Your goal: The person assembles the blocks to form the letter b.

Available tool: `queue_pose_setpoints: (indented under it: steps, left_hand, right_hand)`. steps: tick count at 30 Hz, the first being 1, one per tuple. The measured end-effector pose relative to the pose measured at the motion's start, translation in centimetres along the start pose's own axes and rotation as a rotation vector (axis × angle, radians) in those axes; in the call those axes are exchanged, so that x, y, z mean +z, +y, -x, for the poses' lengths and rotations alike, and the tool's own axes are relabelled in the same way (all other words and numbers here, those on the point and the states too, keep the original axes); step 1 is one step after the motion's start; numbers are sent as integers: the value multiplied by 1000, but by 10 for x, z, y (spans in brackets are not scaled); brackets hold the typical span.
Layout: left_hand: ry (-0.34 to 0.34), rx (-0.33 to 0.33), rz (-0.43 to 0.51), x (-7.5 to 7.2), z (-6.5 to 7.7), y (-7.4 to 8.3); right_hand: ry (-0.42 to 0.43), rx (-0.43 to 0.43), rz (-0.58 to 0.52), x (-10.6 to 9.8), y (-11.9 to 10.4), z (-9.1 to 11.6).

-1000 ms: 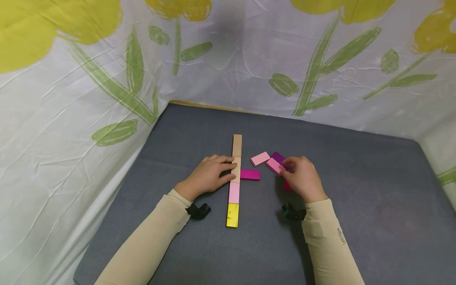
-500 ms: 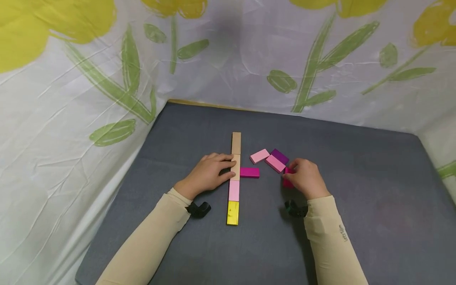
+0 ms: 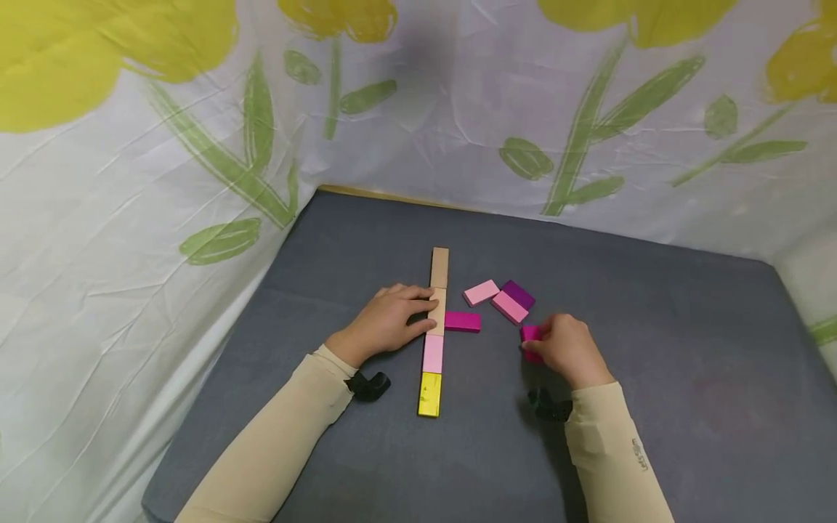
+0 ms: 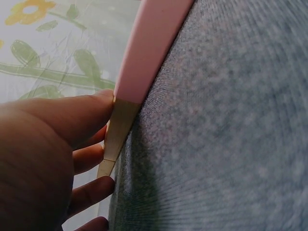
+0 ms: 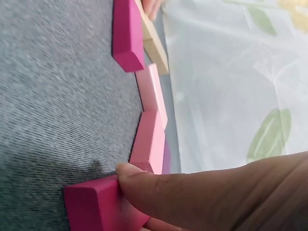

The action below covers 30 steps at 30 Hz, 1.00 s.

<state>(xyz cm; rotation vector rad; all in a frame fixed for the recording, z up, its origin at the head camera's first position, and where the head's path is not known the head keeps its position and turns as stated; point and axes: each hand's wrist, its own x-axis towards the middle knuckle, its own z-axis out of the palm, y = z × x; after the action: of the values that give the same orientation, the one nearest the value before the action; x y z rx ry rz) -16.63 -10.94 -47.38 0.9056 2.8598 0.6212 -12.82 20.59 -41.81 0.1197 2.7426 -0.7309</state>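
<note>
In the head view a straight row of flat blocks runs away from me: a yellow block (image 3: 429, 394), a light pink block (image 3: 433, 354) and two tan wooden blocks. My left hand (image 3: 390, 319) rests its fingertips and thumb on the nearer tan block (image 3: 440, 313), fingers loosely extended. A magenta block (image 3: 463, 322) juts out to the right of that block. My right hand (image 3: 570, 349) pinches another magenta block (image 3: 531, 347) off to the right, partly hidden by the fingers. In the right wrist view the thumb presses on this magenta block (image 5: 89, 204).
Beyond my right hand lie two pink blocks, the left one (image 3: 481, 292) and the right one (image 3: 510, 308), with a purple block (image 3: 519, 295) against the latter. The grey table (image 3: 628, 305) meets a white cloth with painted flowers (image 3: 451, 109) at the back.
My right hand has left the pink block, taken hold of the magenta block and drawn it slightly toward me, away from the pink and purple blocks. The left hand stays on the row.
</note>
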Motion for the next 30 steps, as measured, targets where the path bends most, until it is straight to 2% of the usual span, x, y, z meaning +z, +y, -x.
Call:
queue_pose_setpoints:
  steps: [7,14,30]
  left_hand:
    - [0,-7,4,0,1,0]
    - [6,3,-1,-1,0,1]
    - [17,7,5,1,-1,0]
  right_hand:
    - [-48,-7,-27,5,-2,7]
    - [-100,-117,-28,8,-4,14]
    - [-100,-338,44,25,-14,32]
